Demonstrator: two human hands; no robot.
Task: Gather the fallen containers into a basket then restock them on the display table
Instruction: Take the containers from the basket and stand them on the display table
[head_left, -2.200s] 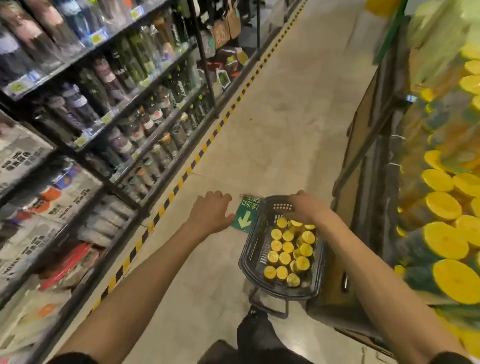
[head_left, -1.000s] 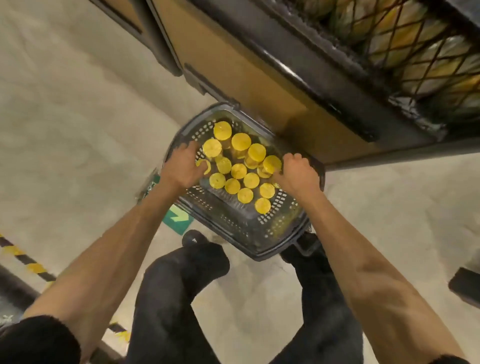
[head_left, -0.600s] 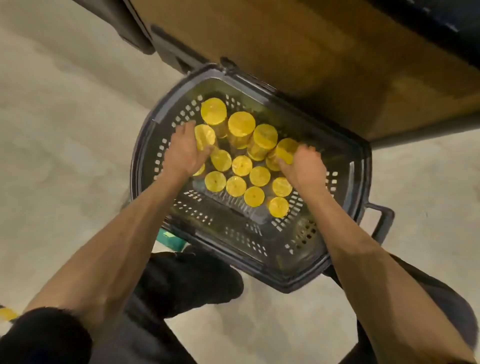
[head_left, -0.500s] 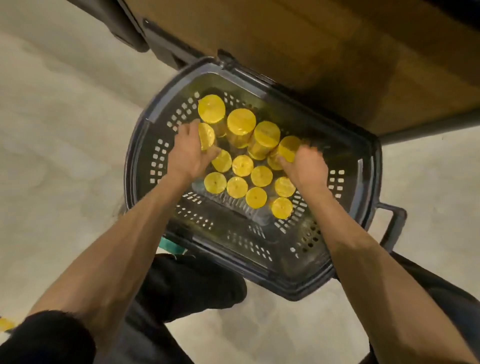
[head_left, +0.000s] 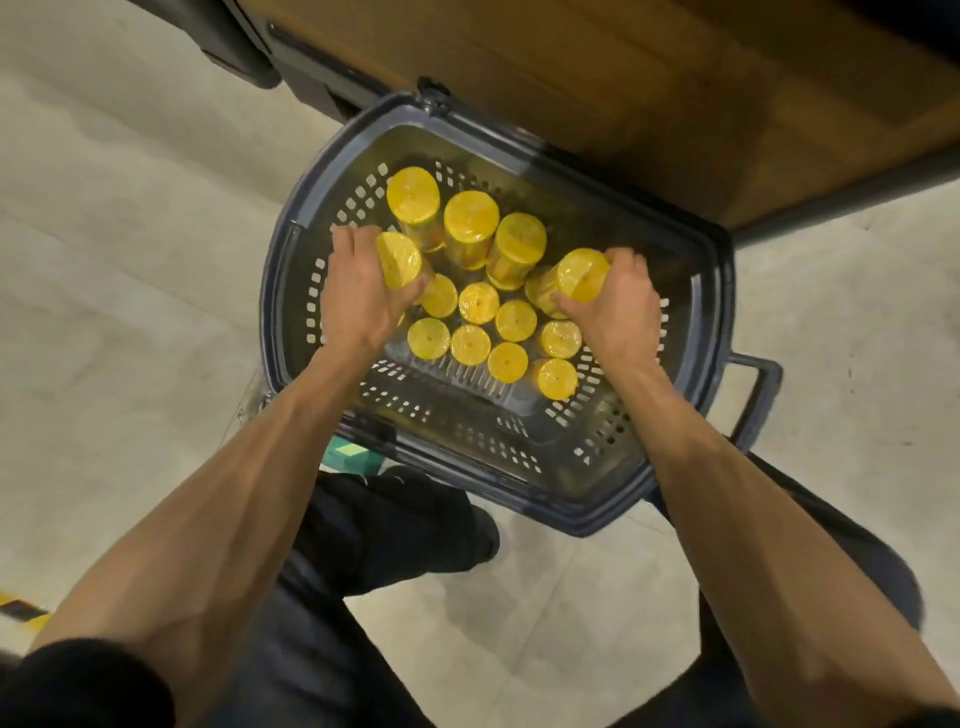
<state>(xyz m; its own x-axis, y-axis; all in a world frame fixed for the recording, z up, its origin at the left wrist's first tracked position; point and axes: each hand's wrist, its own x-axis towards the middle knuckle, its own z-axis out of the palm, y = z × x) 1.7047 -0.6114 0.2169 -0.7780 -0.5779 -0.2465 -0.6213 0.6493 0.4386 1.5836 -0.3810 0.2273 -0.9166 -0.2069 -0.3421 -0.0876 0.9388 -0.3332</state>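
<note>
Fingers of the left hand curl round a yellow-lidded container, those of the right hand grip another container, both mid-frame inside the dark basket on the floor, among more upright containers, labels unreadable, below a wooden panel at upper right.

Dim warm overhead light, soft shadows, wide-angle bending, edge blur.
</note>
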